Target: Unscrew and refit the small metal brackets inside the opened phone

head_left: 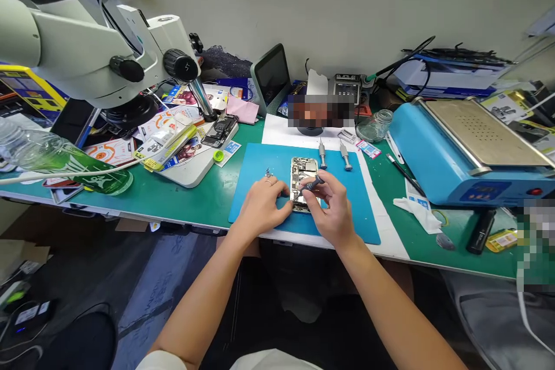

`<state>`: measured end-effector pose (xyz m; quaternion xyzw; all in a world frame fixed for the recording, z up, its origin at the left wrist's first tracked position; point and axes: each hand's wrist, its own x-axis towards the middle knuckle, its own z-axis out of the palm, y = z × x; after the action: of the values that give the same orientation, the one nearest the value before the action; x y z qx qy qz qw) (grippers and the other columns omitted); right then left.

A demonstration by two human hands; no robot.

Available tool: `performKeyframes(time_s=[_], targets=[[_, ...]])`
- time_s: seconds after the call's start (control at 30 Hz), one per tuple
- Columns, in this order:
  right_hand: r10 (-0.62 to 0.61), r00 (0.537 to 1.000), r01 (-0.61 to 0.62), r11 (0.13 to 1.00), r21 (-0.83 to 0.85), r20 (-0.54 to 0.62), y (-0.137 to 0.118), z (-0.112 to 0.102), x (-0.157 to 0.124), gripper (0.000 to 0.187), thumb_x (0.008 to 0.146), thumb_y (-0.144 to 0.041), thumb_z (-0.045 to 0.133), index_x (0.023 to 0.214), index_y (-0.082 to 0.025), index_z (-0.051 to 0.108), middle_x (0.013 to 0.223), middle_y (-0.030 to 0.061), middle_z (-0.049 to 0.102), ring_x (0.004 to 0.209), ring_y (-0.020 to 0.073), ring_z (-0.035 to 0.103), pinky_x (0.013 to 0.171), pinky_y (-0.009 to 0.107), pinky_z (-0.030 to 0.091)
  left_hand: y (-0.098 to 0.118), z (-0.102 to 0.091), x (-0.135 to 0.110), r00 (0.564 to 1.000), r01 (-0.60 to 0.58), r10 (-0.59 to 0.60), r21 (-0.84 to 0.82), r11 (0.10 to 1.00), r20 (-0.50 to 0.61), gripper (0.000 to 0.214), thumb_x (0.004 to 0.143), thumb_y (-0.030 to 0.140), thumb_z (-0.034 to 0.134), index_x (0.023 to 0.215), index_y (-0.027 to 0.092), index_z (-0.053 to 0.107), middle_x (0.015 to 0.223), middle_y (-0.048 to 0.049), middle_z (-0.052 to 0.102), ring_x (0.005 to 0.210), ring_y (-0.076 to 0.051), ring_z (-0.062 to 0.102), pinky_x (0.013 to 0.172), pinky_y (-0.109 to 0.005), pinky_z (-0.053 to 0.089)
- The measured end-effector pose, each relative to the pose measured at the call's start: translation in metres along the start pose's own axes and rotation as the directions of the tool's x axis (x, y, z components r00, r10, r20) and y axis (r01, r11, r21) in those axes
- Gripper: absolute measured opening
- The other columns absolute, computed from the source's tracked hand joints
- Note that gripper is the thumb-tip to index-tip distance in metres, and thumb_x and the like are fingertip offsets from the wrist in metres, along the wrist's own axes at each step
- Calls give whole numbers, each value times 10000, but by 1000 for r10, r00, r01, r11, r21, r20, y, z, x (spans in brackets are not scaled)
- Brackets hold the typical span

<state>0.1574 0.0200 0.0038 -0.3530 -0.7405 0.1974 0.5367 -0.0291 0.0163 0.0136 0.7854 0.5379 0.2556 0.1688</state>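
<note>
An opened phone (302,176) with its insides exposed lies on a blue mat (260,176). My left hand (263,205) rests on the mat with curled fingers pressing the phone's left edge. My right hand (332,208) pinches a small dark screwdriver (313,184), its tip down on the phone's inner parts. Two more silver screwdrivers (333,156) lie just beyond the phone on the mat's far edge. A few tiny metal parts (268,173) sit on the mat left of the phone.
A white microscope (87,46) hangs over the bench at left, above a plastic bottle (60,162) and another opened phone (220,130). A blue heating plate machine (468,150) stands at right. A small glass jar (375,124), black tweezers (405,175) and crumpled tissue (416,208) lie between.
</note>
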Motion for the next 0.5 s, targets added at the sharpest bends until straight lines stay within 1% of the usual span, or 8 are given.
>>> performKeyframes(time_s=[0.13, 0.33, 0.5], targets=[[-8, 998, 9, 1000, -22, 58, 1, 0, -2, 547, 1047, -180, 602, 1528, -346, 403, 1194, 75, 755, 1029, 213, 790, 841, 392, 718, 1, 0, 0, 1000, 18, -18, 28, 999, 8, 37, 914, 264, 663, 933, 239, 643, 910, -19, 628, 965, -253, 620, 791, -386, 446], [-4, 997, 6, 999, -34, 73, 3, 1, -3, 554, 1052, -184, 599, 1542, -355, 404, 1214, 78, 749, 1066, 224, 788, 863, 393, 716, 1, 2, 1, 1000, 15, -15, 41, 999, 3, 48, 914, 265, 669, 920, 236, 631, 908, -17, 618, 970, -250, 615, 799, -390, 448], [-10, 996, 15, 998, -56, 94, 4, 2, -2, 546, 1057, -199, 599, 1549, -348, 415, 1235, 81, 748, 1044, 212, 791, 869, 384, 715, 1, 1, -1, 1000, 23, -24, 46, 999, 13, 51, 914, 266, 669, 913, 238, 627, 899, -17, 609, 961, -251, 613, 805, -391, 458]])
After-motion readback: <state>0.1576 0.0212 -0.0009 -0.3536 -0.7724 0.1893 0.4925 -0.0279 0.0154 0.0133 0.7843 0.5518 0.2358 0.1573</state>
